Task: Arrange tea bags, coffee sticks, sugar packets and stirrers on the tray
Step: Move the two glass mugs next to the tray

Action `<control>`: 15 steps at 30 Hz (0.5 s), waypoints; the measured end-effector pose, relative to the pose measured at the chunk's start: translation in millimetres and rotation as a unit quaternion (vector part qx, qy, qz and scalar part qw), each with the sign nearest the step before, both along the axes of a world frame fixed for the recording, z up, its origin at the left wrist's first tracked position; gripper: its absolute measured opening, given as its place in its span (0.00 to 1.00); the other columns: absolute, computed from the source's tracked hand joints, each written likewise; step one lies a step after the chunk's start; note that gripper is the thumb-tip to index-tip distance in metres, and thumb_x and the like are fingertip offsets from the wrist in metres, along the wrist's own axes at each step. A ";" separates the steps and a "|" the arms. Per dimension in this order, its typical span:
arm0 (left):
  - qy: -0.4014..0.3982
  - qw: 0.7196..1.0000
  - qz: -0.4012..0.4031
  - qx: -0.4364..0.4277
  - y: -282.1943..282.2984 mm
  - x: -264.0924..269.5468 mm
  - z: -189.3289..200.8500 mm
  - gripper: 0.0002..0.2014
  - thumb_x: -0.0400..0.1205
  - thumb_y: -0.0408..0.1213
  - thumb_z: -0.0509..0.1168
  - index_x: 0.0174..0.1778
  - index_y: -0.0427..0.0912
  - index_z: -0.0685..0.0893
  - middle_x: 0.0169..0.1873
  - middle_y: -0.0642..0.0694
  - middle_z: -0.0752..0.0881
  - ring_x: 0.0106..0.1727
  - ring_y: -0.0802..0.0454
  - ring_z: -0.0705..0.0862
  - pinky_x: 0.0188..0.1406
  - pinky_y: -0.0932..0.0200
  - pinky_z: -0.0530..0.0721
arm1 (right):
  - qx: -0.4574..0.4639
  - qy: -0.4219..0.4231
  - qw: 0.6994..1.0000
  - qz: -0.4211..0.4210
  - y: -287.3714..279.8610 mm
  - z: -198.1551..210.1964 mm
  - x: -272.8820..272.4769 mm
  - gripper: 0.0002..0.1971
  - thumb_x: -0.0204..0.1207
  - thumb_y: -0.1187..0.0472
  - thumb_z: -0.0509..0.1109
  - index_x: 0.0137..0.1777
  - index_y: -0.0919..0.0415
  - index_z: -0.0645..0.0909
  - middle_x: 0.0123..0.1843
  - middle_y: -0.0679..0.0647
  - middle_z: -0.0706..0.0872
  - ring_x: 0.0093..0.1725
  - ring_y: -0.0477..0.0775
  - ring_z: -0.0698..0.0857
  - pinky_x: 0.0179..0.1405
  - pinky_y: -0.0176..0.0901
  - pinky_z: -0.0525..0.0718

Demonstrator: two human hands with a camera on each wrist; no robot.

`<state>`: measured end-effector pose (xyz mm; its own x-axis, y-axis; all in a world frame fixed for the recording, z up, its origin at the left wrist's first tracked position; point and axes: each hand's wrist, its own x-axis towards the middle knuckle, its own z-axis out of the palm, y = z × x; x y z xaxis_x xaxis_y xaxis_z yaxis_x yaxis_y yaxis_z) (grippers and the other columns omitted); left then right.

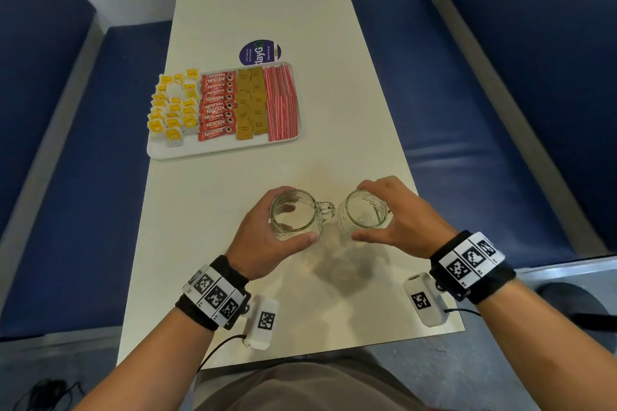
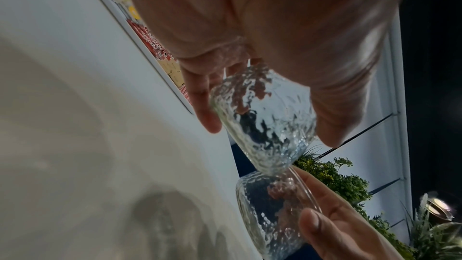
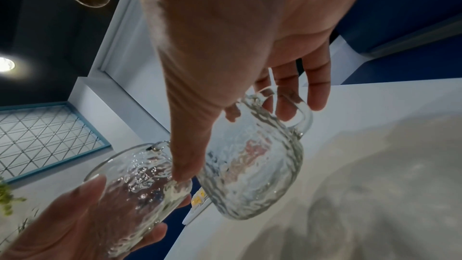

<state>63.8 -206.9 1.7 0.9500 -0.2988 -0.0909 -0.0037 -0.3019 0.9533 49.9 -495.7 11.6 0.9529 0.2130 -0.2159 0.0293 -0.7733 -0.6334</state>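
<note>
Head view, risk: the two dimpled clear glass mugs, left mug (image 1: pixel 295 215) and right mug (image 1: pixel 362 212), sit almost touching above the cream laminate table (image 1: pixel 267 3); the left mug's handle points at the right one's wall, so I judge a small inward drift would knock glass on glass.
Head view, hands: the left hand (image 1: pixel 263 237) wraps its mug from the outer side, thumb on the near wall; the right hand (image 1: pixel 397 213) cups the other likewise. Both curl round glass, neither is spread.
Head view, task's things: the white rectangular plastic tray (image 1: pixel 187 150) lies well apart, further up the table near its left edge, filled in columns: yellow-tagged white tea bags (image 1: pixel 172 107), red Nescafé coffee sticks (image 1: pixel 217 107), tan paper sugar packets (image 1: pixel 250 103), red-and-white striped stirrers (image 1: pixel 282 103). By my reading the arranging looks done.
Head view, tray risk: its left end looks close to the table's edge; a nudge could tip it.
Left wrist view, texture: the rippled glass distorts the fingers (image 2: pixel 205 106) behind it; slick, thick-walled, rounded. The mug seems clear of the table, so a loose hold could drop it.
Right wrist view, shape: bulbous body narrowing to a plain rim, looped handle (image 3: pixel 300 114) beside the fingers, thumb (image 3: pixel 190 145) down the wall.
</note>
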 end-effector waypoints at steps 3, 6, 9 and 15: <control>-0.008 1.000 -0.004 0.009 3.5 9.7 -0.6 0.37 0.66 0.49 0.84 0.71 0.51 0.78 0.63 0.56 0.86 0.67 0.57 0.84 0.57 0.69 0.83 | -0.003 -0.005 1.000 -0.002 2.0 -0.6 13.7 0.37 0.65 0.30 0.80 0.72 0.30 0.69 0.66 0.36 0.73 0.61 0.39 0.78 0.61 0.43 0.81; -0.018 1.000 -0.005 0.011 8.1 22.8 0.5 0.38 0.65 0.54 0.83 0.71 0.53 0.78 0.63 0.58 0.86 0.67 0.57 0.84 0.61 0.64 0.84 | -0.013 -0.016 1.000 -0.009 3.9 0.4 31.9 0.40 0.66 0.31 0.80 0.76 0.35 0.69 0.69 0.38 0.75 0.63 0.39 0.78 0.61 0.41 0.79; -0.026 1.000 -0.003 0.015 11.2 38.2 2.4 0.39 0.65 0.55 0.83 0.71 0.52 0.78 0.63 0.58 0.86 0.66 0.59 0.84 0.60 0.67 0.83 | -0.023 -0.030 0.999 -0.016 7.8 3.1 54.1 0.41 0.68 0.33 0.79 0.79 0.40 0.69 0.71 0.40 0.76 0.66 0.43 0.79 0.60 0.40 0.75; -0.026 0.999 -0.013 0.021 12.0 74.2 0.0 0.39 0.65 0.54 0.84 0.71 0.53 0.77 0.64 0.58 0.85 0.67 0.59 0.83 0.62 0.57 0.85 | -0.054 -0.058 0.997 -0.021 11.5 6.3 107.8 0.41 0.70 0.34 0.79 0.81 0.44 0.68 0.73 0.46 0.77 0.70 0.49 0.78 0.61 0.43 0.75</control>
